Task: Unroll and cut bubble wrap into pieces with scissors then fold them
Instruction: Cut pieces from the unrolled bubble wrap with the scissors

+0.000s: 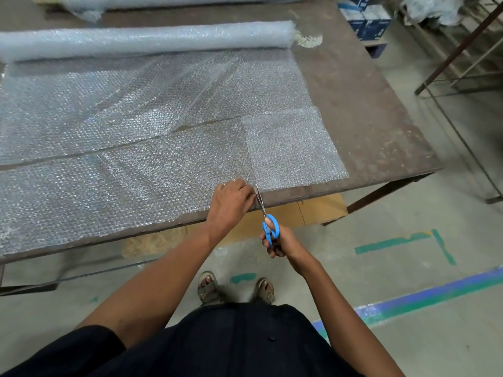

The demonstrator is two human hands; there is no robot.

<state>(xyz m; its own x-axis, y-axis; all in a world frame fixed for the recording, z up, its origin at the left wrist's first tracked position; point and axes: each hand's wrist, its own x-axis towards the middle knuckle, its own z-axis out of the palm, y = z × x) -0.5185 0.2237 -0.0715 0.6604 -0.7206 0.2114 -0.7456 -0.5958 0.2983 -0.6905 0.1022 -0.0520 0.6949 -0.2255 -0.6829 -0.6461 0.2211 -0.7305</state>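
- R hand (280, 240) grips blue-handled scissors (268, 221), blades pointing away from it into near edge of bubble wrap strip (122, 186).
- L hand (231, 205) just left of blades, fingers curled on the strip at table (367, 118) edge.
- Small cut piece (294, 148) just beyond and right of blades.
- Bubble wrap roll (147, 40) well beyond both hands.
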